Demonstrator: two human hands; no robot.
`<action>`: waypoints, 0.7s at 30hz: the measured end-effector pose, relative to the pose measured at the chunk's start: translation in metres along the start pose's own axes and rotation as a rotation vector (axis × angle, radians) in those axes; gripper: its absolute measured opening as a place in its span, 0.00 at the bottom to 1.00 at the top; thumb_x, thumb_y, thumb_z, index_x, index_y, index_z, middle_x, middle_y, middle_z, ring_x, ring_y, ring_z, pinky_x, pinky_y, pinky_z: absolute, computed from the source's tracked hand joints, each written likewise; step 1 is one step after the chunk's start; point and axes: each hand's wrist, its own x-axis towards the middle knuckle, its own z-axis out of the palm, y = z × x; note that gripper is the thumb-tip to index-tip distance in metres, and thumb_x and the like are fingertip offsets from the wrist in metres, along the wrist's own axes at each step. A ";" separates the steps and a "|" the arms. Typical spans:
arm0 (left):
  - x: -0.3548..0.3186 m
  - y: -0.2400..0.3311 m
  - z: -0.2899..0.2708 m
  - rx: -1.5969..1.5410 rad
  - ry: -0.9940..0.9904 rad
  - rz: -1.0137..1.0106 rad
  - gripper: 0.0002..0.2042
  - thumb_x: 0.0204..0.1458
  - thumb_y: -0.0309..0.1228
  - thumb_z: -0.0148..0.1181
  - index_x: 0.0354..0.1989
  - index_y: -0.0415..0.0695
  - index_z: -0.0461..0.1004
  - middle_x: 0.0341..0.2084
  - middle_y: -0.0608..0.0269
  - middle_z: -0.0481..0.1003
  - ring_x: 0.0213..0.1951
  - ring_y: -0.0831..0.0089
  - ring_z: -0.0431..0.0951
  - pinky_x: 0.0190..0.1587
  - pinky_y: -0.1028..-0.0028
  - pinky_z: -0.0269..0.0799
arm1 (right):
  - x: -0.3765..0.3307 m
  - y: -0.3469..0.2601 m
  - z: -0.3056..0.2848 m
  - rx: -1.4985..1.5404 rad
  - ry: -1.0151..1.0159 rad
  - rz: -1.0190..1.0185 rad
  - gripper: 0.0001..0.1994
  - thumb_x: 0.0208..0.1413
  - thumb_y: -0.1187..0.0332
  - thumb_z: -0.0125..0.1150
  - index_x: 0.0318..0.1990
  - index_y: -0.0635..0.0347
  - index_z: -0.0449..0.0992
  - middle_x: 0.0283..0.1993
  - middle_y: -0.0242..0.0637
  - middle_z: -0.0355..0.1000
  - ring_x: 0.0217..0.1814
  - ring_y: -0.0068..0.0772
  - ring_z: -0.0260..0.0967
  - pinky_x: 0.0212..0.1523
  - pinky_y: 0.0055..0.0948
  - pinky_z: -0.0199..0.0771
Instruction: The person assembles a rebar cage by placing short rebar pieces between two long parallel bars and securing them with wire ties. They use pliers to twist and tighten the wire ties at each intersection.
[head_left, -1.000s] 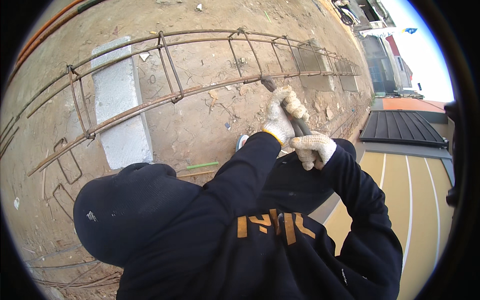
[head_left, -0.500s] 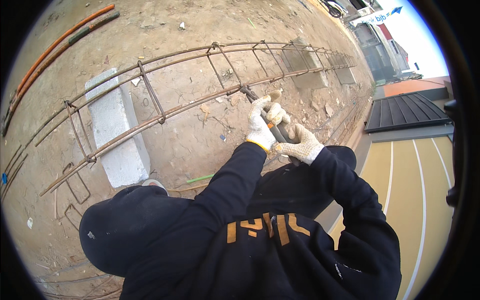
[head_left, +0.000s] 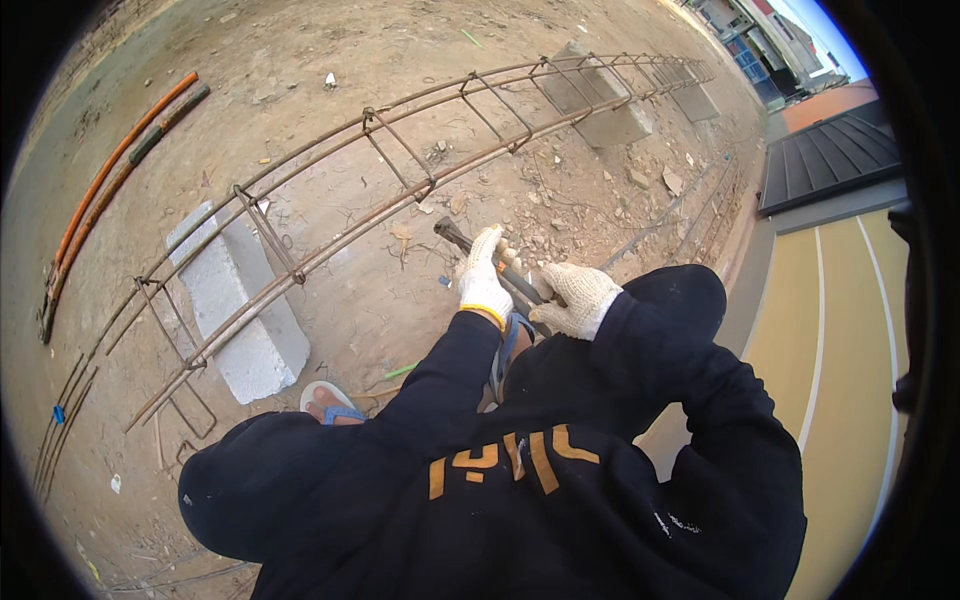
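Observation:
Both my hands wear cream knit gloves. My left hand (head_left: 485, 278) is closed around the dark plier-like tool (head_left: 458, 236), whose grips carry orange marks. My right hand (head_left: 580, 298) grips the rear end of its handles, nearer my body. The tool's head points up and left, apart from the long cage of steel bars (head_left: 350, 221), which crosses in front of me with rectangular stirrups tied along it. Gloved fingers partly hide the handles.
A pale concrete block (head_left: 243, 300) supports the cage at left, another block (head_left: 600, 100) farther right. Orange and dark rods (head_left: 125, 170) lie at far left. Loose bars (head_left: 62, 420) lie below them. A tiled walkway edge (head_left: 850, 300) runs on my right. My sandalled foot (head_left: 330, 402) shows below.
The tool's head has come off the cage's near bar, and both hands have drawn back slightly, still on the tool. The view has shifted, with the cage now sloping more steeply.

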 end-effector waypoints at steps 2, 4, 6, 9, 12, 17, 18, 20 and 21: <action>0.020 0.000 -0.029 0.024 0.168 -0.109 0.13 0.54 0.33 0.60 0.47 0.47 0.77 0.34 0.69 0.72 0.33 0.75 0.71 0.38 0.71 0.71 | 0.018 0.003 -0.038 -0.284 -0.032 -0.002 0.16 0.49 0.61 0.68 0.41 0.60 0.74 0.35 0.45 0.72 0.41 0.49 0.73 0.41 0.40 0.73; 0.041 0.005 -0.062 0.005 0.270 -0.053 0.16 0.51 0.34 0.65 0.48 0.48 0.77 0.32 0.70 0.71 0.33 0.74 0.71 0.37 0.70 0.71 | 0.026 0.000 -0.088 -0.419 0.016 -0.253 0.19 0.50 0.62 0.66 0.48 0.60 0.73 0.40 0.48 0.73 0.44 0.53 0.73 0.42 0.43 0.74; 0.055 0.013 -0.093 -0.025 0.376 0.005 0.14 0.50 0.33 0.66 0.45 0.47 0.76 0.33 0.66 0.71 0.36 0.71 0.72 0.37 0.68 0.72 | 0.002 -0.009 -0.127 0.045 0.316 -0.723 0.24 0.51 0.62 0.66 0.55 0.61 0.71 0.44 0.47 0.75 0.47 0.50 0.74 0.44 0.41 0.76; 0.057 0.028 -0.115 0.012 0.576 0.068 0.14 0.48 0.35 0.67 0.38 0.41 0.74 0.34 0.63 0.70 0.35 0.69 0.71 0.35 0.63 0.73 | -0.059 -0.037 -0.138 0.841 0.340 -1.055 0.22 0.53 0.61 0.63 0.53 0.62 0.72 0.44 0.47 0.75 0.46 0.49 0.74 0.45 0.41 0.76; 0.043 0.036 -0.108 0.267 0.502 0.213 0.18 0.47 0.37 0.68 0.42 0.38 0.74 0.43 0.57 0.71 0.45 0.67 0.71 0.50 0.64 0.68 | -0.083 -0.041 -0.131 1.196 0.339 -1.180 0.20 0.55 0.60 0.61 0.52 0.63 0.73 0.43 0.46 0.75 0.44 0.48 0.75 0.46 0.40 0.75; 0.015 0.064 -0.102 0.528 0.216 -0.028 0.24 0.54 0.38 0.60 0.59 0.43 0.67 0.62 0.53 0.62 0.63 0.56 0.60 0.63 0.58 0.55 | -0.082 -0.018 -0.127 1.360 0.468 -1.219 0.18 0.59 0.59 0.57 0.49 0.64 0.75 0.43 0.46 0.76 0.42 0.46 0.75 0.47 0.40 0.75; 0.002 0.072 -0.105 0.508 0.211 -0.024 0.25 0.54 0.37 0.61 0.61 0.44 0.66 0.63 0.55 0.61 0.65 0.55 0.58 0.65 0.59 0.52 | -0.080 -0.012 -0.127 1.386 0.490 -1.210 0.18 0.60 0.59 0.56 0.49 0.65 0.75 0.43 0.46 0.76 0.41 0.46 0.75 0.47 0.39 0.75; -0.025 0.088 -0.107 0.537 0.132 -0.036 0.26 0.55 0.36 0.60 0.62 0.44 0.64 0.63 0.57 0.61 0.65 0.55 0.58 0.66 0.61 0.51 | -0.074 0.004 -0.123 1.415 0.540 -1.192 0.18 0.61 0.58 0.54 0.48 0.65 0.76 0.43 0.45 0.76 0.41 0.45 0.75 0.47 0.39 0.74; -0.042 0.095 -0.106 0.462 0.226 -0.052 0.26 0.55 0.36 0.60 0.63 0.44 0.64 0.61 0.57 0.62 0.65 0.55 0.59 0.65 0.61 0.53 | -0.073 0.014 -0.121 1.421 0.570 -1.176 0.18 0.62 0.58 0.54 0.47 0.65 0.76 0.43 0.45 0.76 0.40 0.45 0.76 0.48 0.39 0.74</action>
